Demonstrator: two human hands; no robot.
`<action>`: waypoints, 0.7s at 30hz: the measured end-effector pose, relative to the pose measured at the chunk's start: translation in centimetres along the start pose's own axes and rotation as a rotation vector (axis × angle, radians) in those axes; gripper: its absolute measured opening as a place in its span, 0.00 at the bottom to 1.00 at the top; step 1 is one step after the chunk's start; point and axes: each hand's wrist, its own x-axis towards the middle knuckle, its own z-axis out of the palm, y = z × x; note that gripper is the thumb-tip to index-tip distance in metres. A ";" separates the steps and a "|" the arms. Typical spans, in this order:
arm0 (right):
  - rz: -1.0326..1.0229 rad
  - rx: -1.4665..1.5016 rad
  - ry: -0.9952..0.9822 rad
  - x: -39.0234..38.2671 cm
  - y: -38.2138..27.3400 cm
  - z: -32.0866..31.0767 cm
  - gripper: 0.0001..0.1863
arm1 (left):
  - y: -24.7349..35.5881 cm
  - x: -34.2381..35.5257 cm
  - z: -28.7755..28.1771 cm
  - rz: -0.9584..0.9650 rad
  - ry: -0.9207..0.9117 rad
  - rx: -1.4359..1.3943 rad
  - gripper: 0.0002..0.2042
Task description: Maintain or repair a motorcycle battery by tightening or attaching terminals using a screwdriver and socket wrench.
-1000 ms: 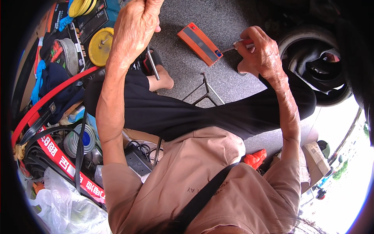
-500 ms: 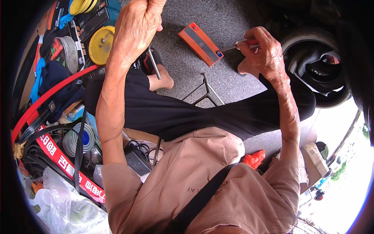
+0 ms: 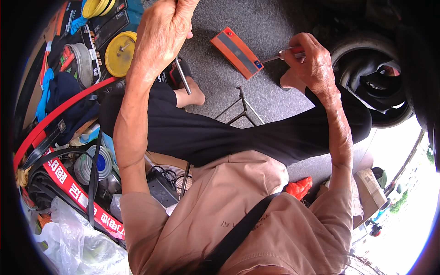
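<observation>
Orange with a grey stripe, the block (image 3: 237,52) lies on the speckled floor (image 3: 213,75). From here I see the right hand (image 3: 314,59) gripping a screwdriver (image 3: 272,58), its tip at the block's blue-marked end. A metal rod (image 3: 183,78) shows below the left hand (image 3: 162,30); that hand's grip I can't make out.

R grip (image 3: 313,62) w/ screwdriver (image 3: 297,49), tip at orange block (image 3: 233,47); L grip (image 3: 162,34) nr metal rod (image 3: 183,77).
</observation>
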 end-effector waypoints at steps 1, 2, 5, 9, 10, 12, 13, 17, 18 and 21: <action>0.025 0.008 0.013 0.0 0.1 0.0 0.09 | 0.0 0.0 0.1 -0.025 0.021 0.005 0.36; 0.024 0.009 0.013 0.0 0.3 0.0 0.09 | -0.2 0.0 0.2 -0.026 0.022 0.005 0.36; 0.062 0.048 0.012 0.2 0.8 0.1 0.09 | -0.4 0.1 0.3 -0.038 0.030 -0.025 0.35; 0.093 0.046 0.008 0.1 0.7 -0.2 0.09 | 1.3 0.2 0.1 -0.110 0.001 0.004 0.35; 0.108 0.052 0.012 0.1 0.6 -0.2 0.10 | 1.4 0.2 0.1 -0.126 0.001 0.009 0.35; 0.132 0.042 0.016 0.2 0.8 -0.1 0.10 | 0.5 0.0 0.1 -0.058 0.011 -0.002 0.35; 0.159 0.031 0.019 0.3 0.9 -0.1 0.10 | 0.1 -0.1 0.1 0.010 0.019 -0.015 0.35; 0.134 0.076 0.000 0.1 0.9 -0.2 0.10 | -0.5 0.1 0.3 -0.056 0.020 -0.007 0.36; 0.118 0.067 0.003 0.0 0.8 -0.2 0.10 | -0.3 0.0 0.2 -0.025 0.012 -0.002 0.36; 0.087 0.055 0.004 0.0 0.7 -0.2 0.10 | -0.6 0.1 0.4 -0.022 0.011 0.001 0.36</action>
